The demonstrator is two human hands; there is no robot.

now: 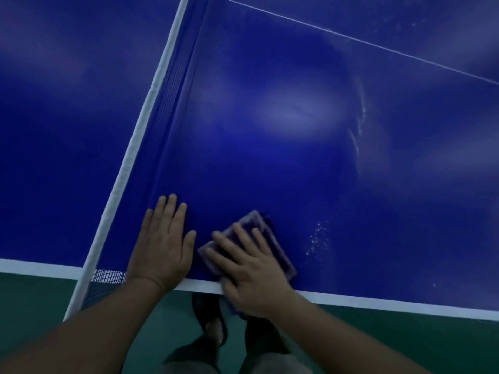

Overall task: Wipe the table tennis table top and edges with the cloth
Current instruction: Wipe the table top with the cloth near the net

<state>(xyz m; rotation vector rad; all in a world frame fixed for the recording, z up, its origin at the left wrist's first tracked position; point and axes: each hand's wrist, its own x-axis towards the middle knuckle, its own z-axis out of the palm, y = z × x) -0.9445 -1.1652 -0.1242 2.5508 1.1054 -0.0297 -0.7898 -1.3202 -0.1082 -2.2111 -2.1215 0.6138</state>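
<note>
My right hand [251, 271] presses the purple cloth [259, 233] with fingers spread flat near the white edge line [378, 302], lower centre; left hand [164, 244] flat too. I'd sweep right toward the specks [318, 238], pressure even.

- The table tennis table [310, 147] has a glossy deep-blue top that fills most of the view, with pale reflections across it. A thin white centre line [364, 43] crosses the far part, and a white band [391, 303] runs along the near edge. Whitish streaks and a cluster of small specks mark the surface to the right of the cloth.
- The cloth [266, 238] is purple with paler stripes along its border, folded into a flat rectangle. It lies on the blue top just inside the near edge, turned at an angle to it, one corner reaching the white band.
</note>
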